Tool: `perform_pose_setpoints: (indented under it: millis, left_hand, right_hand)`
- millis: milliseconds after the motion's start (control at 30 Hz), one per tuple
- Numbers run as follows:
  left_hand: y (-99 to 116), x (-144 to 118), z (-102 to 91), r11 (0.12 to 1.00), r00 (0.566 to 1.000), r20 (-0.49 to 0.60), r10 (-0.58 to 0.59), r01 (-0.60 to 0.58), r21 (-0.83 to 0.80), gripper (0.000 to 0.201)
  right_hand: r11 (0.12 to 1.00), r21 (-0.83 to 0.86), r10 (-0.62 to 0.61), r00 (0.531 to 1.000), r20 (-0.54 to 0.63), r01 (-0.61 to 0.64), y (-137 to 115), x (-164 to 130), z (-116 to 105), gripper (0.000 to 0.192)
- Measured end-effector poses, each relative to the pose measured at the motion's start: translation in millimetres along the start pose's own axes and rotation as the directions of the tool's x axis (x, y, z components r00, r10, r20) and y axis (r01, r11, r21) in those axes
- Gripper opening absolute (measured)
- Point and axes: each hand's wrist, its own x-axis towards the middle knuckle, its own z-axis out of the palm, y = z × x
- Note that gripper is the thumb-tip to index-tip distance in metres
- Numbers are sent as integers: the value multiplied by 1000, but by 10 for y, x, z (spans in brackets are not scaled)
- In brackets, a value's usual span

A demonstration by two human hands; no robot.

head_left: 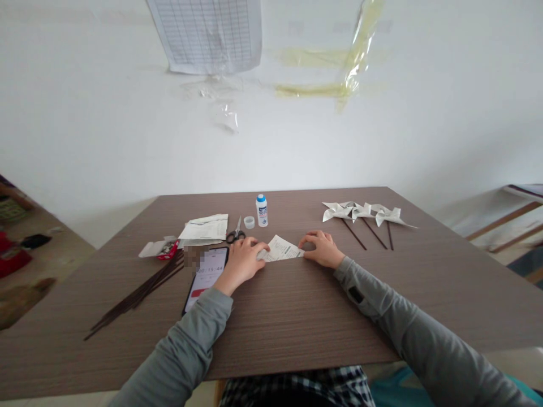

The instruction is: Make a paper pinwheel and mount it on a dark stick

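A printed sheet of paper (280,249), folded into a triangle with its point away from me, lies on the table between my hands. My left hand (247,259) pinches its left corner, fingers curled. At the right corner, my right hand (321,249) grips the paper between thumb and fingers. Just left of my left hand lies a phone (207,271) showing a timer. Scissors (236,233) rest beyond that hand, beside a small white cap (249,222) and an upright white bottle with a blue top (262,211).
Paper pinwheels (360,211) on dark sticks lie at the right of the table (297,328). To the left are a stack of paper sheets (206,229), a small open red box (168,249) and a bundle of dark sticks (136,294). A wall (271,152) stands behind.
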Motion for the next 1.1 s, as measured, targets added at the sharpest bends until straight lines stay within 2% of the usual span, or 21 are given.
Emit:
perform_pose_setpoints:
  millis: [167, 333, 733, 933, 1100]
  left_hand:
    - [-186, 51, 61, 999, 999, -2, 32, -32, -15, 48]
    - [-275, 61, 60, 998, 999, 9, 53, -52, -19, 49]
    - [-345, 26, -57, 999, 997, 72, 41, -42, 22, 60]
    - [-372, -6, -113, 999, 996, 89, 23, -25, 24, 62]
    - [-349, -32, -147, 998, 995, 104, 2, -8, 56, 64]
  right_hand:
    - [999, 10, -42, 999, 9, 42, 152, 83, 11, 40]
    - [995, 12, -103, 995, 1, 103, 252, 121, -6, 42]
    - [987, -4, -162, 987, 20, 162, 294, 109, -74, 47]
    - [988, -11, -153, 988, 25, 153, 300, 93, -93, 48]
    - [986, -20, -167, 986, -13, 166, 314, 88, -56, 38]
